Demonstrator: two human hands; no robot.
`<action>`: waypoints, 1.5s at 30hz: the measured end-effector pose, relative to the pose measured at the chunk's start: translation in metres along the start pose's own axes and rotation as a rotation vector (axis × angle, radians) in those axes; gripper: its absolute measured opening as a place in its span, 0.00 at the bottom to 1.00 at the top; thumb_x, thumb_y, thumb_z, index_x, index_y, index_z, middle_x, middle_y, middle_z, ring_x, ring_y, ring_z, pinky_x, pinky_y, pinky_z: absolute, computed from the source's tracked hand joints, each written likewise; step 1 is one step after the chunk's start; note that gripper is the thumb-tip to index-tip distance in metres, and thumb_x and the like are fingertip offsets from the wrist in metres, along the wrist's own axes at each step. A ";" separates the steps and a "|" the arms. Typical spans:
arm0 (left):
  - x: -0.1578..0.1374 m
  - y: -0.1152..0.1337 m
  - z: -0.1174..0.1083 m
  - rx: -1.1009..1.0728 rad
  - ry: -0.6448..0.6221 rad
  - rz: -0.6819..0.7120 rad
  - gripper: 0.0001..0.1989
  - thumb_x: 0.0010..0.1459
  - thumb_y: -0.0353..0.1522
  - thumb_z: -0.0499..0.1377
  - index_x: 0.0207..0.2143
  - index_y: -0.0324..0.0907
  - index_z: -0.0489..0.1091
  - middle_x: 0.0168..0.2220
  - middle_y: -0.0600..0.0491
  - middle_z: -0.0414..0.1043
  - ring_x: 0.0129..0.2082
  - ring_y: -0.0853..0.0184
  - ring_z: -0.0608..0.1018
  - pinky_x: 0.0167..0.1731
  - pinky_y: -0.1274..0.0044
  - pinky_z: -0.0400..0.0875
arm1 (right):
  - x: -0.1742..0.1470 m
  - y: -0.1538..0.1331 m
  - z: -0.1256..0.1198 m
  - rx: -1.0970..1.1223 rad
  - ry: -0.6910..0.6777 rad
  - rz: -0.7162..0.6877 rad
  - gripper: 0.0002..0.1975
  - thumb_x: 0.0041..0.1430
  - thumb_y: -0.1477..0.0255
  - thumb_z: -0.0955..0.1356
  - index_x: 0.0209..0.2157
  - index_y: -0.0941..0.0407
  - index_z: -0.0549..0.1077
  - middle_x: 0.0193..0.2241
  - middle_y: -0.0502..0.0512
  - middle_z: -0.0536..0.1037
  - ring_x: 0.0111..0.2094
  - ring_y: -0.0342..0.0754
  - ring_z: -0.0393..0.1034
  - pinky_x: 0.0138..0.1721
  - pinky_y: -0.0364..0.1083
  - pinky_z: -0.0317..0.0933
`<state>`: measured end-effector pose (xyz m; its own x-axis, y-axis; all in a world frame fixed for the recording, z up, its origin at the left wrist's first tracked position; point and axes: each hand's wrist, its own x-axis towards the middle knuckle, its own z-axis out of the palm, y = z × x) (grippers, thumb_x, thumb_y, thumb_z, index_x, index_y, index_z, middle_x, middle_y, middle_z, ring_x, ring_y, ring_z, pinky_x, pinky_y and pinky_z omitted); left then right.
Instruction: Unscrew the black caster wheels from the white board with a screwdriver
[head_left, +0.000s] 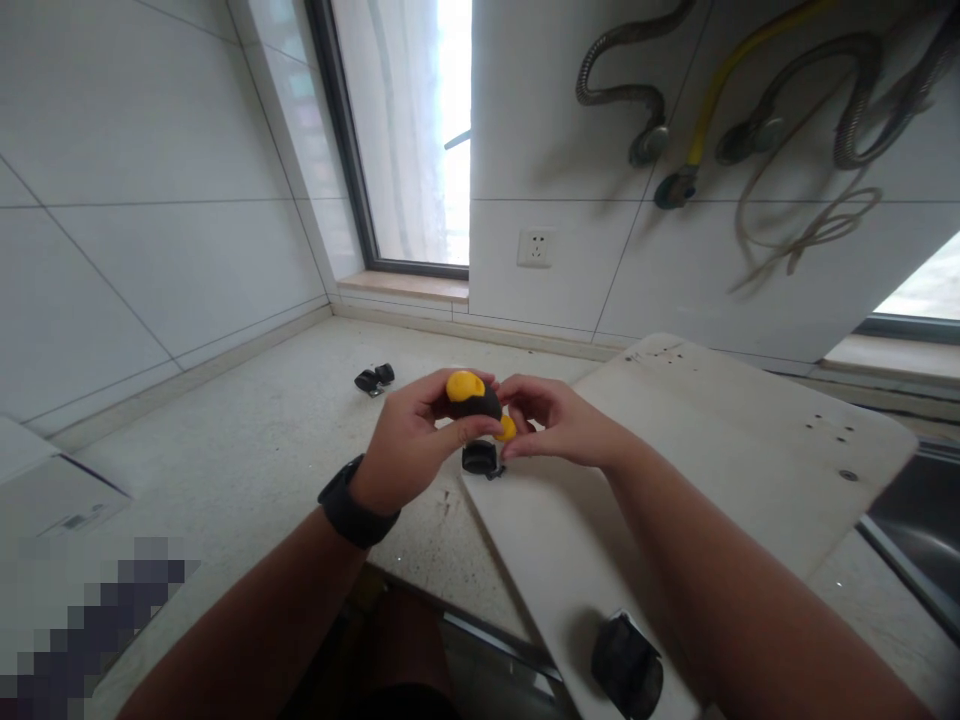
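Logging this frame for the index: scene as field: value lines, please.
Left grip: holds a yellow-and-black object
Right grip: fingers at the object's smaller yellow part; pinch unclear
Board: white, small holes near far corners, lying on the pale speckled countertop
Casters: three black; one at the board's left corner, one on the board nearer the person, one on the countertop
Wall: socket
Unclear: the object's exact type

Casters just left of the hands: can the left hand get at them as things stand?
Probably yes: nothing visible blocks the way from the left hand to the casters, though it holds the yellow-black tool.
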<state>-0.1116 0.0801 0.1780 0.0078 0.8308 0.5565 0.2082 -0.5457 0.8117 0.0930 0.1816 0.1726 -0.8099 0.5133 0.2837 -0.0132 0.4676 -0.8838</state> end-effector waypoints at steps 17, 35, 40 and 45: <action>-0.042 -0.041 0.038 1.006 -0.518 0.127 0.12 0.71 0.33 0.56 0.50 0.44 0.78 0.40 0.48 0.84 0.35 0.61 0.84 0.32 0.74 0.74 | 0.012 0.044 -0.026 0.155 0.879 -0.059 0.16 0.55 0.60 0.75 0.36 0.52 0.68 0.28 0.48 0.72 0.22 0.43 0.67 0.25 0.47 0.64; -0.078 -0.093 0.046 1.052 -0.245 0.447 0.09 0.70 0.31 0.57 0.38 0.44 0.77 0.27 0.54 0.79 0.25 0.66 0.79 0.25 0.75 0.66 | 0.011 0.045 -0.025 0.284 0.896 -0.060 0.15 0.50 0.64 0.76 0.33 0.54 0.70 0.25 0.45 0.72 0.19 0.41 0.67 0.20 0.44 0.61; -0.078 -0.090 -0.001 0.952 -0.168 0.528 0.07 0.70 0.32 0.60 0.41 0.43 0.79 0.28 0.55 0.80 0.25 0.70 0.78 0.28 0.76 0.67 | 0.012 0.048 -0.026 0.277 0.880 -0.048 0.15 0.50 0.64 0.76 0.33 0.54 0.70 0.24 0.44 0.71 0.19 0.42 0.67 0.19 0.44 0.62; -0.061 -0.133 -0.072 1.093 0.081 0.104 0.16 0.70 0.42 0.57 0.42 0.43 0.81 0.26 0.55 0.77 0.25 0.69 0.76 0.29 0.77 0.66 | 0.013 0.050 -0.025 0.259 0.872 -0.023 0.15 0.51 0.63 0.76 0.34 0.54 0.70 0.25 0.45 0.72 0.19 0.41 0.67 0.20 0.44 0.63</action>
<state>-0.2103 0.0935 0.0488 0.0194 0.7552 0.6552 0.9640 -0.1879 0.1881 0.0967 0.2295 0.1414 -0.0788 0.9176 0.3896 -0.2408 0.3617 -0.9006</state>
